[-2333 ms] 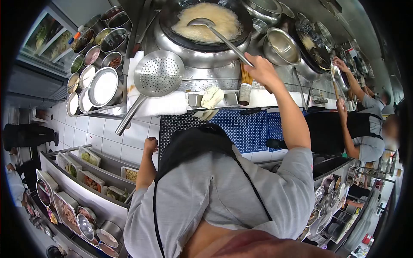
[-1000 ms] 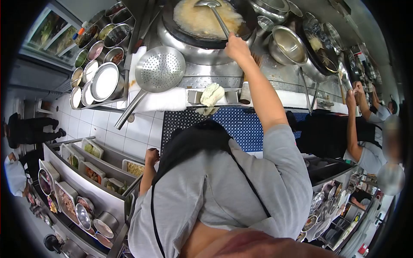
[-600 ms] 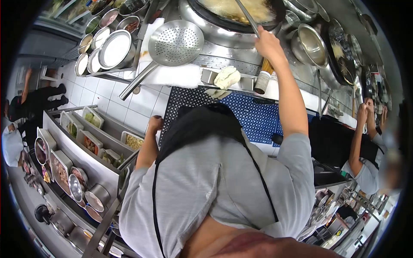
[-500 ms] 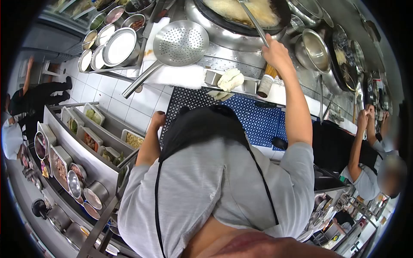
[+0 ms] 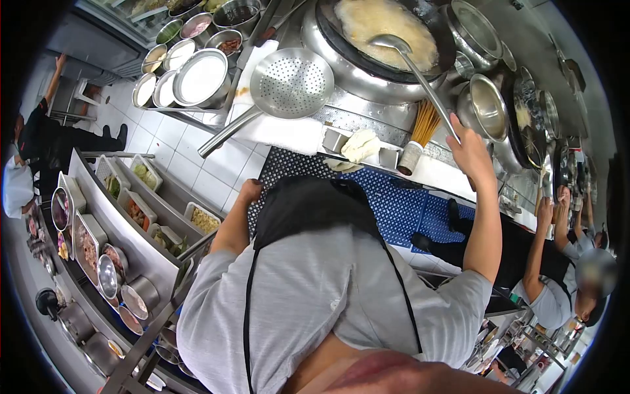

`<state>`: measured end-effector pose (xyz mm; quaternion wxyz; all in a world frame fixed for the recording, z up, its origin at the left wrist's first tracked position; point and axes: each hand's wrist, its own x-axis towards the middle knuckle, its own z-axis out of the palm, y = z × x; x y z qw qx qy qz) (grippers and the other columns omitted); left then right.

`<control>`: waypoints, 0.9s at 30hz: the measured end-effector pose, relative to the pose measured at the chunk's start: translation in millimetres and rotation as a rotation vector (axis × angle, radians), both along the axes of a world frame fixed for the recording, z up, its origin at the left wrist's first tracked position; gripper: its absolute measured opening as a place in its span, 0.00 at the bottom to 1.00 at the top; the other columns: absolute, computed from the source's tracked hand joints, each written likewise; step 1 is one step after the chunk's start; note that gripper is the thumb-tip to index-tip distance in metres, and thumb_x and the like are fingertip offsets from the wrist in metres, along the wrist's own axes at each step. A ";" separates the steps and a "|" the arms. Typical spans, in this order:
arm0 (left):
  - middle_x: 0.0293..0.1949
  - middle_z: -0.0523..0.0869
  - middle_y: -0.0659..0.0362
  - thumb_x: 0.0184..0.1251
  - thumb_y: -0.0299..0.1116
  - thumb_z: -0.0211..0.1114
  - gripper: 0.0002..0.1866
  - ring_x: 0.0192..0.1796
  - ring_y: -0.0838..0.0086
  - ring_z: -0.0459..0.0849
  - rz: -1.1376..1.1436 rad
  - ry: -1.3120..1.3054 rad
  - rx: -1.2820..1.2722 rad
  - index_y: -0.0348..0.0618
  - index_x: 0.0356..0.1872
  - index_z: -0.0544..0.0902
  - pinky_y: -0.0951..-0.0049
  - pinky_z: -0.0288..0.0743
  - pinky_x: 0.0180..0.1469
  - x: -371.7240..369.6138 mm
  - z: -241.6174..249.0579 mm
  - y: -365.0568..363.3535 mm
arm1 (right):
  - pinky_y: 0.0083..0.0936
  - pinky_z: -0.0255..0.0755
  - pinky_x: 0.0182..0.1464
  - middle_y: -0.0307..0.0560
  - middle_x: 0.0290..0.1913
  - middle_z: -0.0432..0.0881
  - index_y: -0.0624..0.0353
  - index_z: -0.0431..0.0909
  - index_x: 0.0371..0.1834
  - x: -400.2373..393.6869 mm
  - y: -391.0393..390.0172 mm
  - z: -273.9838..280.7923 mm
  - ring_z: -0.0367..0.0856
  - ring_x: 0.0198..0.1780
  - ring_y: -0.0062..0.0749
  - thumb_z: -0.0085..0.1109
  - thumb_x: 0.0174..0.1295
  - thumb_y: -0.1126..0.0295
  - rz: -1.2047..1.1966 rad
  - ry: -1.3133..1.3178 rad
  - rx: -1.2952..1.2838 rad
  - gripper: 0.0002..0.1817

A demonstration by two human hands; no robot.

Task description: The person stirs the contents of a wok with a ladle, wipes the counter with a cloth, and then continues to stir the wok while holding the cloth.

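Note:
My right hand [image 5: 469, 148] is closed around the handle end of a metal ladle [image 5: 423, 79]. The ladle's bowl lies at the surface of pale, foaming liquid [image 5: 374, 23] in a large dark wok [image 5: 323, 33]. My left hand [image 5: 250, 190] hangs low beside my apron, fingers curled, with nothing visible in it. Left of the wok, a perforated strainer [image 5: 292, 84] rests on a white cloth [image 5: 289, 134], its handle pointing toward me. A bamboo brush [image 5: 426, 125] stands near the counter's front edge, beside a crumpled pale cloth [image 5: 361, 146].
Bowls of white contents [image 5: 200, 77] and other ingredients stand at the upper left. Metal bowls [image 5: 489, 108] sit right of the wok. Ingredient bins [image 5: 138, 210] line the left counter. One person [image 5: 558, 282] works at the right; others stand far left [image 5: 65, 148].
My right hand has moved right and toward me with the ladle, drawing its bowl into view at the wok's near side. The head view has shifted slightly. My left hand stays low.

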<state>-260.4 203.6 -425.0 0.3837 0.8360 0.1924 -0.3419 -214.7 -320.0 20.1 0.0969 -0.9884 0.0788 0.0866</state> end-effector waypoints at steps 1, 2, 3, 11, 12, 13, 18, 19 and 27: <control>0.23 0.86 0.48 0.64 0.34 0.63 0.16 0.20 0.65 0.84 0.063 0.043 -0.024 0.33 0.45 0.87 0.65 0.77 0.23 -2.6 0.7 1.4 | 0.50 0.71 0.55 0.72 0.45 0.82 0.54 0.69 0.72 -2.3 -0.5 4.5 0.81 0.51 0.65 0.58 0.66 0.67 -0.024 0.022 -0.012 0.29; 0.22 0.86 0.49 0.63 0.34 0.63 0.15 0.19 0.65 0.84 0.037 0.041 -0.030 0.33 0.44 0.87 0.65 0.76 0.22 -4.2 -5.6 4.7 | 0.50 0.71 0.56 0.71 0.46 0.82 0.56 0.69 0.72 -2.4 -1.1 5.5 0.81 0.52 0.65 0.58 0.65 0.69 -0.002 0.022 -0.052 0.29; 0.22 0.85 0.49 0.63 0.33 0.62 0.14 0.19 0.65 0.83 0.004 0.039 -0.036 0.33 0.42 0.87 0.65 0.75 0.21 -6.3 -18.7 11.4 | 0.51 0.71 0.56 0.70 0.46 0.83 0.59 0.68 0.71 -4.9 -2.4 6.6 0.80 0.52 0.65 0.57 0.65 0.70 0.014 0.022 -0.093 0.29; 0.19 0.81 0.55 0.58 0.28 0.59 0.10 0.18 0.71 0.80 -0.016 0.055 -0.132 0.30 0.33 0.85 0.70 0.73 0.17 -7.7 -20.0 18.4 | 0.56 0.75 0.50 0.68 0.39 0.84 0.63 0.66 0.69 19.4 -7.3 -39.2 0.83 0.45 0.64 0.55 0.65 0.71 -0.042 -0.061 -0.176 0.28; 0.19 0.81 0.55 0.58 0.28 0.59 0.11 0.18 0.71 0.80 -0.045 0.029 -0.104 0.30 0.34 0.85 0.70 0.73 0.17 -5.7 -4.9 12.7 | 0.55 0.76 0.51 0.69 0.40 0.84 0.65 0.66 0.68 26.8 -3.8 -42.3 0.84 0.46 0.64 0.54 0.64 0.72 -0.052 -0.057 -0.170 0.27; 0.20 0.81 0.55 0.58 0.28 0.59 0.11 0.18 0.71 0.81 -0.071 0.003 -0.077 0.30 0.35 0.85 0.71 0.73 0.17 -2.6 6.8 9.0 | 0.54 0.77 0.52 0.70 0.42 0.84 0.68 0.67 0.66 34.5 -0.9 -45.6 0.84 0.47 0.64 0.53 0.63 0.73 -0.059 -0.052 -0.164 0.26; 0.23 0.84 0.54 0.57 0.27 0.59 0.18 0.20 0.72 0.82 -0.050 0.017 -0.161 0.29 0.47 0.84 0.71 0.76 0.19 10.4 8.3 7.7 | 0.51 0.78 0.54 0.73 0.44 0.84 0.74 0.69 0.60 75.7 9.2 -67.0 0.85 0.49 0.64 0.50 0.62 0.76 -0.089 -0.094 -0.108 0.23; 0.24 0.84 0.54 0.58 0.27 0.59 0.18 0.20 0.72 0.82 -0.014 0.025 -0.148 0.29 0.48 0.84 0.70 0.77 0.19 11.4 7.1 6.7 | 0.50 0.78 0.55 0.73 0.44 0.84 0.75 0.69 0.60 82.2 13.2 -67.5 0.85 0.49 0.64 0.50 0.62 0.76 -0.091 -0.099 -0.092 0.22; 0.25 0.83 0.55 0.61 0.23 0.57 0.19 0.19 0.73 0.80 0.088 0.002 -0.173 0.29 0.53 0.82 0.72 0.73 0.17 0.3 6.7 10.1 | 0.44 0.80 0.38 0.61 0.29 0.85 0.58 0.78 0.56 146.6 -0.8 -98.4 0.87 0.32 0.52 0.58 0.65 0.64 -0.260 -0.249 0.173 0.18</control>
